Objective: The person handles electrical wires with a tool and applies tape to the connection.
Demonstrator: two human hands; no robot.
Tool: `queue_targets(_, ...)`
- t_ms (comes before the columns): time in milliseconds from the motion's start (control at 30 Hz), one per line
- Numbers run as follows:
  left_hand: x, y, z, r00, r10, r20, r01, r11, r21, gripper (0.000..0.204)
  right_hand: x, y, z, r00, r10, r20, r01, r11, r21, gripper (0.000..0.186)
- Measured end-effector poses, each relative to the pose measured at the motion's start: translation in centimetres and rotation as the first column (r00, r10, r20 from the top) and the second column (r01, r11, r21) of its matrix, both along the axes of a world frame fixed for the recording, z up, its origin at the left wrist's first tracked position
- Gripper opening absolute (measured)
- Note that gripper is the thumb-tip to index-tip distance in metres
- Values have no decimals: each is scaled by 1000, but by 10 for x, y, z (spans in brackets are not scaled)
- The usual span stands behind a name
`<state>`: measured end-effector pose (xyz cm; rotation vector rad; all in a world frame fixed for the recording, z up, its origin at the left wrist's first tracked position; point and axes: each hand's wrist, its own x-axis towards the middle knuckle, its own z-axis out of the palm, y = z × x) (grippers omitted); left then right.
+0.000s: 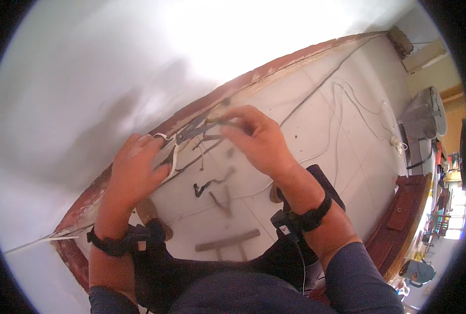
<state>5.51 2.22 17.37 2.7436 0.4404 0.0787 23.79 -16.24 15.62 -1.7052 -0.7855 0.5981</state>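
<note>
The left hand (136, 170) is gripping the scissors (183, 137) by their loops (174, 159), above the floor (306, 123) near the skirting (280, 65); the right hand (259, 138) is pinching a blurred bit (212, 121) by the blades (192, 129). Cutting is apparently going on, the next move probably calling for steady fingers

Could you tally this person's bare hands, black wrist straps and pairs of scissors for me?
Bare hands: 2 (left hand, right hand)
Black wrist straps: 2
Pairs of scissors: 1
Total: 5

The left fingers (148, 148) partly hide the scissors' handles (175, 158), and the piece (211, 120) by the right fingers (242, 112) is blurred.
</note>
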Motion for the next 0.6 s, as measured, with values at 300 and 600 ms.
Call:
queue_targets(300,1,2,-8,999,35,5,-35,996,80,41,-1,-1,4,1000,-8,-20,7,1000,-29,23)
queue_targets(600,5,-4,-5,999,8,-41,-6,999,35,43,-3,1,9,1000,-2,-18,2,999,-41,22)
